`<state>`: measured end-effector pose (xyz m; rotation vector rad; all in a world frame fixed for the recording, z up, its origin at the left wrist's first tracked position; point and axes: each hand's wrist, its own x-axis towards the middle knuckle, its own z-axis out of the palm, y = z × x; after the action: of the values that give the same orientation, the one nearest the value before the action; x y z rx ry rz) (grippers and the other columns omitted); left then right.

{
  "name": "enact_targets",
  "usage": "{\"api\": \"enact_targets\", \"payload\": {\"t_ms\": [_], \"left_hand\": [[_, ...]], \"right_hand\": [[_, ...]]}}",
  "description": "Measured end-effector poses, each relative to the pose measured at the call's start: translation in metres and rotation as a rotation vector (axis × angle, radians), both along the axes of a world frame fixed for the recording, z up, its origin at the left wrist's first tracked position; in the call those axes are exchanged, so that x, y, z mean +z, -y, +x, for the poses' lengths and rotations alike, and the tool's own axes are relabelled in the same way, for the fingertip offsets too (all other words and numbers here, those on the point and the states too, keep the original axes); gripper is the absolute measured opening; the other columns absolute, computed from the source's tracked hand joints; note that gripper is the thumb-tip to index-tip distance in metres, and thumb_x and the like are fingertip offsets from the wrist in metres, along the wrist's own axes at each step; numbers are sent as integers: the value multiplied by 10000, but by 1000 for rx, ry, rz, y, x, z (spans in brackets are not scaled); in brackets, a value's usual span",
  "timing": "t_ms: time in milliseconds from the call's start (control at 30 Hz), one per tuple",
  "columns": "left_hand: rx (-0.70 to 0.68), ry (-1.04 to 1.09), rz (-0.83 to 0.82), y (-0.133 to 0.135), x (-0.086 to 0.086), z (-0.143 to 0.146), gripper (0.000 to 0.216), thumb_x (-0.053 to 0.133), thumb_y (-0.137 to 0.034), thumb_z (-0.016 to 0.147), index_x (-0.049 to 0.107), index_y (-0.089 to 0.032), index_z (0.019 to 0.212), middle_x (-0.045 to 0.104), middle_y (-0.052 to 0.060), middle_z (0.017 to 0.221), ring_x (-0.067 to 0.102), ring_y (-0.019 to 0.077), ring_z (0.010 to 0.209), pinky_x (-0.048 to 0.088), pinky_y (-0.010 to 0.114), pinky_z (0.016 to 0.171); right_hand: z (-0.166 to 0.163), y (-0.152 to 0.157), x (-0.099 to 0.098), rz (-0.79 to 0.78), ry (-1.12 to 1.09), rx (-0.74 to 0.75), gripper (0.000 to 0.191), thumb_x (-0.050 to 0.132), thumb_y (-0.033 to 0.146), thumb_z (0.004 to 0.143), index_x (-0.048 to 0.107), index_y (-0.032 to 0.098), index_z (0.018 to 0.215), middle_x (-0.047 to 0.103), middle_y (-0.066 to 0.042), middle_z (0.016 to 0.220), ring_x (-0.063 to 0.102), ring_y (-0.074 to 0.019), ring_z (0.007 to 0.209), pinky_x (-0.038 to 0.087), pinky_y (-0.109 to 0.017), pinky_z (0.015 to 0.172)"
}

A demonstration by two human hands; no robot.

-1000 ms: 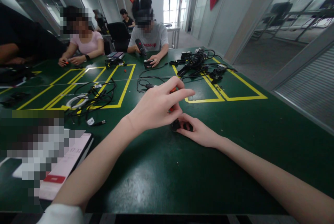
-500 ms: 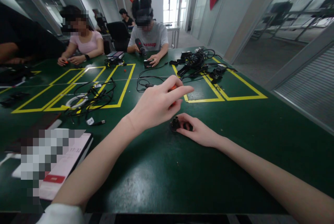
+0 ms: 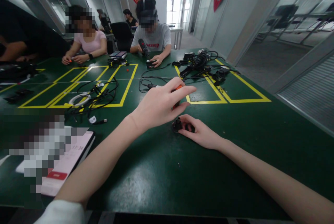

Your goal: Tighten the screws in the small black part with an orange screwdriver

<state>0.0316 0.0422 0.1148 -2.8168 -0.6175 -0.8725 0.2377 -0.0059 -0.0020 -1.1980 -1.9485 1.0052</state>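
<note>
My left hand (image 3: 165,102) is closed around an orange-and-black handle (image 3: 178,87), with its index finger stretched out to the right. Fingers hide most of that tool, so its kind cannot be made out. Just below, my right hand (image 3: 199,132) grips a small black part (image 3: 177,125) on the table between thumb and fingers. A short dark round post stands up from this part. The left hand hovers right above it; whether the tool touches the post is hidden.
Yellow tape rectangles mark the green table (image 3: 146,182). Tangled black cables (image 3: 200,63) lie at the back right, with more cables (image 3: 104,91) at the left. A phone (image 3: 70,161) is by my left forearm. Across the table a person (image 3: 151,37) holds a power screwdriver (image 3: 143,47).
The whole view has shifted slightly, so things appear a little farther right. Both hands keep nearly the same pose and hold.
</note>
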Motion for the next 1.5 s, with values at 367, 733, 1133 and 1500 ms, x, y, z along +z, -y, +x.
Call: {"api": "enact_targets", "payload": {"t_ms": [367,733,1133,1500], "left_hand": [[49,-30,13,3,2,2,400,541,-210,985,572,-217,1383,630,75,1180,645,119,826,483,208,654],[121,7,28,0,0,0,360,598,-392,982,617,-209,1291,738,-7,841,667,142,666,408,235,584],[107,-41,-10,1,2,2,490,476,-232,923,572,-189,1401,741,53,1043,678,162,760,462,259,660],[46,70,31,-3,-4,2,251,539,-327,960,603,-179,1152,722,-20,758,664,136,644,400,242,590]], "right_hand": [[0,0,-1,2,-2,-3,210,624,317,928,563,222,1104,712,-54,1024,617,-186,777,474,-326,680],[0,0,1,5,3,3,203,622,324,938,567,221,1104,714,-55,1022,618,-187,778,480,-328,678],[0,-1,-3,26,4,4,230,627,314,938,580,215,1140,727,-64,1057,630,-186,787,501,-328,688],[0,-1,-1,26,1,6,212,622,314,928,574,225,1115,716,-49,1002,613,-180,757,480,-319,667]]}}
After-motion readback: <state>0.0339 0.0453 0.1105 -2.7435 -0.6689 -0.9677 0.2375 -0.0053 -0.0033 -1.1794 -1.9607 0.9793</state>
